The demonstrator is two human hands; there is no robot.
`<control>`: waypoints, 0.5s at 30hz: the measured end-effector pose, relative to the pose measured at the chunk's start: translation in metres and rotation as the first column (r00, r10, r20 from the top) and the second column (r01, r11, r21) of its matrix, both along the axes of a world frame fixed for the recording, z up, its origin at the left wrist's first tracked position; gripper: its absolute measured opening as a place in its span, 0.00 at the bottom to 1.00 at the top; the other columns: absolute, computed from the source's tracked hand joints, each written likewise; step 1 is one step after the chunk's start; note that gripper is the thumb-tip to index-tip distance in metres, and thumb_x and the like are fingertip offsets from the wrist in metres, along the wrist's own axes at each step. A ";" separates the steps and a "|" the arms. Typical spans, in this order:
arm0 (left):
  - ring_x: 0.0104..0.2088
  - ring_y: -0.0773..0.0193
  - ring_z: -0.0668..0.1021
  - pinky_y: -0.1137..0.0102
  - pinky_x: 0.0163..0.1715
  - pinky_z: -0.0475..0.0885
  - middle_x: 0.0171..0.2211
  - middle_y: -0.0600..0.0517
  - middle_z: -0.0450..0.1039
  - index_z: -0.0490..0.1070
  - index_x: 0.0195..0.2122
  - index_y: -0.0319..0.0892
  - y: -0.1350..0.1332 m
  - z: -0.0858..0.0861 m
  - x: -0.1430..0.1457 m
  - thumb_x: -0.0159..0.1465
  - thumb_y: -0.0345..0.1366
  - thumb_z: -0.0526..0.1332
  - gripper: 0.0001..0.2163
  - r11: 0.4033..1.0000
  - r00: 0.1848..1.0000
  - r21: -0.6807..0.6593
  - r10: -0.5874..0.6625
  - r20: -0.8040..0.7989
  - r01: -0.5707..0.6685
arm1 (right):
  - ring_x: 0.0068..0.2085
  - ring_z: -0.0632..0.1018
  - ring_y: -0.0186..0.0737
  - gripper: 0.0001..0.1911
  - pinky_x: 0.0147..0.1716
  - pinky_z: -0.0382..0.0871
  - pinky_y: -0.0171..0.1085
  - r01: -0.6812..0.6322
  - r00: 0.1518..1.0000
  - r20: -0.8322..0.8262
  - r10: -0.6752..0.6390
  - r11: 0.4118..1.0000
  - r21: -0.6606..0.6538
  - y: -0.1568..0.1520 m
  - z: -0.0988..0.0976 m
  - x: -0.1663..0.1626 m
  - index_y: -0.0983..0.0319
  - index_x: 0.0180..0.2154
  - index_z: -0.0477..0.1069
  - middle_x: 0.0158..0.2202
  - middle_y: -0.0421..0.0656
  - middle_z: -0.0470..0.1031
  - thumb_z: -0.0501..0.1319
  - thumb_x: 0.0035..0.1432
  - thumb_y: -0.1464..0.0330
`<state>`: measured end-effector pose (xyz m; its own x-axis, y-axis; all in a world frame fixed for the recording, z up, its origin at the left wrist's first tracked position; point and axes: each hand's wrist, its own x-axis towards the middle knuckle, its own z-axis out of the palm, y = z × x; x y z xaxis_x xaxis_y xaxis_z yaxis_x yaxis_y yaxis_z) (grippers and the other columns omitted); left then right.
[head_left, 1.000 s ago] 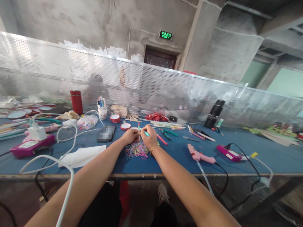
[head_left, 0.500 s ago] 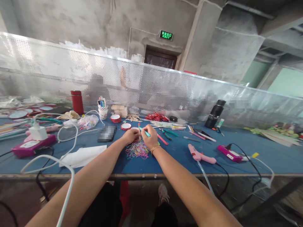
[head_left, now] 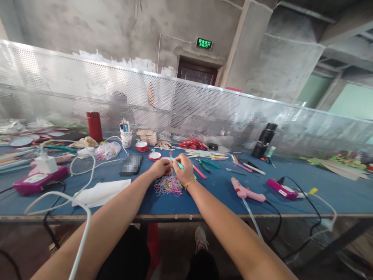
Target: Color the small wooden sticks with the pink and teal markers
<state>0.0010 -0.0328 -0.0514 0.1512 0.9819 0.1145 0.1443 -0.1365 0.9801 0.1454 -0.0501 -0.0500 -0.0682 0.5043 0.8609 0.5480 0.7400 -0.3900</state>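
Note:
My left hand point(head_left: 161, 168) is closed on a narrow wooden stick point(head_left: 171, 158), held upright, with red and green colouring near its top. In my right hand point(head_left: 184, 169), gripped like a writing tool, is a teal marker pen point(head_left: 180, 165); its tip points at the stick, but whether they touch I cannot tell. Just under both hands lies a tangled heap of thin coloured bands point(head_left: 169, 186). Behind the hands, a round red-rimmed piece point(head_left: 154, 156) rests on the blue table point(head_left: 204, 202). Beside my right hand is a pink-red marker point(head_left: 199, 171).
Pliers point(head_left: 204, 166) and a pink glue gun point(head_left: 244, 191) lie to the right, with a purple power strip point(head_left: 282, 189). A black bottle point(head_left: 264, 140), red flask point(head_left: 94, 126) and pen cup point(head_left: 126, 138) stand behind. White cables point(head_left: 87, 217) loop across the left; a perforated screen point(head_left: 180, 105) runs behind.
Both hands stay nearly where they were, still holding the stick and the marker pen. The marker may have shifted very slightly; the rest looks the same.

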 end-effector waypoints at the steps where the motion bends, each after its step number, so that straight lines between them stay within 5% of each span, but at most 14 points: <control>1: 0.19 0.71 0.72 0.75 0.24 0.69 0.16 0.58 0.67 0.62 0.20 0.40 0.000 0.000 0.000 0.49 0.40 0.71 0.17 1.000 1.000 0.001 0.006 0.000 -0.006 | 0.33 0.72 0.38 0.06 0.38 0.61 0.36 -0.002 1.000 0.003 0.002 1.000 -0.003 0.000 0.000 0.000 0.58 0.28 0.63 0.27 0.39 0.71 0.56 0.59 0.68; 7: 0.18 0.72 0.71 0.75 0.24 0.69 0.16 0.58 0.66 0.63 0.21 0.40 -0.004 0.004 0.002 0.53 0.37 0.68 0.14 0.999 0.999 -0.016 0.035 -0.034 -0.036 | 0.31 0.71 0.38 0.07 0.36 0.60 0.36 0.056 0.998 -0.010 -0.056 0.998 -0.012 0.000 0.001 0.002 0.58 0.27 0.62 0.26 0.38 0.70 0.56 0.58 0.70; 15: 0.19 0.72 0.72 0.75 0.24 0.70 0.16 0.59 0.65 0.62 0.20 0.40 -0.003 0.003 0.001 0.47 0.40 0.72 0.18 1.000 1.000 -0.006 0.030 -0.006 -0.030 | 0.32 0.71 0.38 0.06 0.37 0.61 0.36 0.009 1.000 0.018 -0.009 1.000 0.012 0.003 -0.001 0.000 0.58 0.28 0.63 0.27 0.39 0.70 0.56 0.59 0.69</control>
<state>0.0025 -0.0357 -0.0489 0.1222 0.9866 0.1077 0.1545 -0.1261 0.9799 0.1454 -0.0472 -0.0510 -0.0795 0.4950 0.8652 0.5612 0.7396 -0.3716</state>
